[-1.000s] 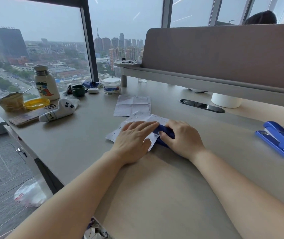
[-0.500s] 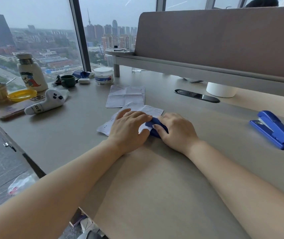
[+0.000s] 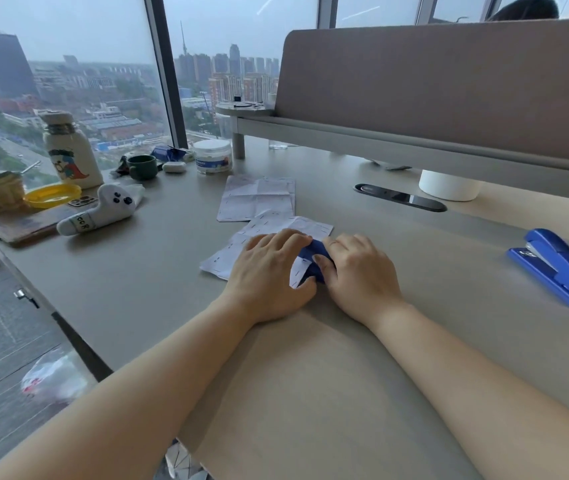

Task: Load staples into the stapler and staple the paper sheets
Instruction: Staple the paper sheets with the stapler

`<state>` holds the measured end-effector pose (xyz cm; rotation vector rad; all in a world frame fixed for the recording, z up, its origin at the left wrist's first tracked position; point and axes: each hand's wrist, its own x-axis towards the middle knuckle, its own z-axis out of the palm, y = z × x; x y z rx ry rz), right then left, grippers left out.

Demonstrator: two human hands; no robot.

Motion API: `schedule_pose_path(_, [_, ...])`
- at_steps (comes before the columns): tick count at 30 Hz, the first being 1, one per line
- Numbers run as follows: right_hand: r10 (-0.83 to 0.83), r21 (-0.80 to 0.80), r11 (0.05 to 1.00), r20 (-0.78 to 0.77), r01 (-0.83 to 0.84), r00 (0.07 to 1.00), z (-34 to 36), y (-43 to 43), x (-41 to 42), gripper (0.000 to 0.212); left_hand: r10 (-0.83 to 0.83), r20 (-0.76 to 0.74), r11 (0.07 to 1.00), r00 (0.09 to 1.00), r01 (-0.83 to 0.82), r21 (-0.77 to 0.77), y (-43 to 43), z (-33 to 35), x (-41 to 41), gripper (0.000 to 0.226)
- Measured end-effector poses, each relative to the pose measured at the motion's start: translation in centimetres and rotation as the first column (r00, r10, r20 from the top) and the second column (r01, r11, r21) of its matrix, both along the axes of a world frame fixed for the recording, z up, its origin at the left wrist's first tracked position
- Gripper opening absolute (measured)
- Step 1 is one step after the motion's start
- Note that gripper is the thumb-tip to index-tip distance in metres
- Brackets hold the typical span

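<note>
Blue stapler (image 3: 313, 252) gripped under right hand's (image 3: 362, 275) curled fingers; left hand's (image 3: 269, 271) flat, closed-up fingers pin the staple-dotted sheets (image 3: 286, 223) beside them, so stapling looks midway.

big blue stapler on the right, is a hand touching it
No, the big blue stapler lies alone on the desk; the left hand and right hand are at the small stapler.

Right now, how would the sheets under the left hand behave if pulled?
Probably floppy and light: the sheets look thin and creased. Likely to snag or tear, as the left hand and held stapler appear to pin them.
</note>
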<state>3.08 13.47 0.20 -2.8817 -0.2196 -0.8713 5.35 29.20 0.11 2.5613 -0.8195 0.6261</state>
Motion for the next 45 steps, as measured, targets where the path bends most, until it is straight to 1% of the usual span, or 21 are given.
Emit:
schedule_pose_path(3, [-0.002, 0.042, 0.999, 0.04, 0.0, 0.999, 0.1, -0.1, 0.0, 0.04, -0.012, -0.032, 1.0, 0.999, 0.011, -0.008, 0.0, 0.0, 0.0, 0.063])
schedule_pose_path(5, [0.005, 0.059, 0.998, 0.036, -0.007, 0.999, 0.1, -0.3, 0.0, 0.041, -0.004, -0.061, 1.0, 0.998, 0.002, -0.025, 0.0, 0.0, 0.1, 0.071])
schedule_pose_path(8, [0.001, 0.096, 0.995, 0.045, -0.005, 0.999, 0.0, -0.5, 0.1, 0.04, 0.017, -0.143, 0.999, 0.99, -0.023, -0.04, 0.0, 0.1, 0.2, 0.084])
schedule_pose_path(10, [-0.017, 0.117, 0.993, 0.055, 0.01, 0.998, -0.1, -0.9, 0.3, 0.038, 0.027, -0.17, 0.999, 0.985, -0.032, -0.024, 0.0, 0.1, 0.4, 0.084])
schedule_pose_path(15, [-0.124, 0.122, 0.986, 0.091, 0.113, 0.988, -0.3, -2.2, 0.6, 0.034, 0.044, -0.203, 0.998, 0.978, -0.052, -0.032, 0.3, 0.0, 0.5, 0.066])
schedule_pose_path(17, [-0.193, 0.132, 0.974, 0.074, 0.182, 0.978, -0.3, -2.9, 0.7, 0.03, 0.038, -0.217, 0.998, 0.975, -0.046, -0.033, 0.4, 0.1, 0.4, 0.058])
schedule_pose_path(20, [-0.282, 0.13, 0.953, 0.036, 0.275, 0.959, -0.2, -3.5, 0.9, 0.031, 0.05, -0.232, 0.997, 0.971, -0.061, -0.038, 0.4, 0.1, 0.3, 0.048])
schedule_pose_path(25, [-0.339, 0.12, 0.935, 0.034, 0.333, 0.94, -0.4, -3.8, 1.0, 0.033, 0.092, -0.2, 0.993, 0.975, -0.105, -0.054, 0.2, -0.1, 0.2, 0.034])
schedule_pose_path(27, [-0.3, 0.137, 0.949, 0.101, 0.285, 0.949, -0.4, -3.7, 1.0, 0.033, 0.086, -0.165, 0.993, 0.983, -0.098, -0.068, 0.2, 0.0, 0.2, 0.03])
schedule_pose_path(28, [-0.261, 0.132, 0.961, 0.16, 0.242, 0.952, -0.4, -3.6, 1.1, 0.031, 0.078, -0.151, 0.993, 0.985, -0.091, -0.077, 0.3, 0.0, 0.3, 0.029])
schedule_pose_path(30, [-0.169, 0.094, 0.985, 0.292, 0.148, 0.941, -0.3, -3.1, 1.0, 0.027, 0.059, -0.137, 0.991, 0.989, -0.074, -0.112, 0.3, -0.1, 0.4, 0.029])
schedule_pose_path(32, [-0.069, 0.037, 0.998, 0.338, 0.06, 0.939, 0.0, -2.5, 0.8, 0.024, 0.045, -0.135, 0.983, 0.99, -0.068, -0.17, 0.4, -0.2, 0.7, 0.03])
schedule_pose_path(34, [0.058, 0.015, 0.998, 0.293, -0.066, 0.954, 0.1, -1.9, 0.6, 0.024, 0.037, -0.11, 0.963, 0.993, -0.065, -0.261, 0.5, -0.2, 0.9, 0.028])
schedule_pose_path(35, [0.127, 0.021, 0.991, 0.234, -0.136, 0.964, 0.1, -1.7, 0.5, 0.028, 0.027, -0.09, 0.948, 0.996, -0.054, -0.315, 0.5, -0.1, 0.9, 0.027])
schedule_pose_path(37, [0.258, 0.073, 0.961, 0.097, -0.265, 0.961, 0.1, -1.3, 0.3, 0.036, -0.005, -0.065, 0.911, 0.998, -0.022, -0.413, 0.5, 0.2, 0.7, 0.025])
schedule_pose_path(38, [0.307, 0.127, 0.942, 0.049, -0.311, 0.95, 0.1, -1.1, 0.2, 0.039, -0.018, -0.055, 0.892, 0.998, -0.009, -0.452, 0.6, 0.3, 0.5, 0.025])
schedule_pose_path(40, [0.355, 0.269, 0.902, -0.013, -0.338, 0.935, 0.2, -0.8, -0.1, 0.043, -0.026, -0.047, 0.852, 0.999, -0.002, -0.524, 0.9, 0.7, 0.2, 0.025])
schedule_pose_path(42, [0.36, 0.376, 0.867, -0.016, -0.328, 0.933, 0.3, -0.6, -0.1, 0.04, -0.033, -0.061, 0.815, 0.998, -0.009, -0.579, 1.1, 0.9, 0.1, 0.026])
schedule_pose_path(45, [0.344, 0.434, 0.844, 0.01, -0.314, 0.939, 0.2, -0.2, 0.2, 0.026, -0.071, -0.097, 0.767, 0.993, -0.008, -0.641, 1.0, 1.1, 0.2, 0.026])
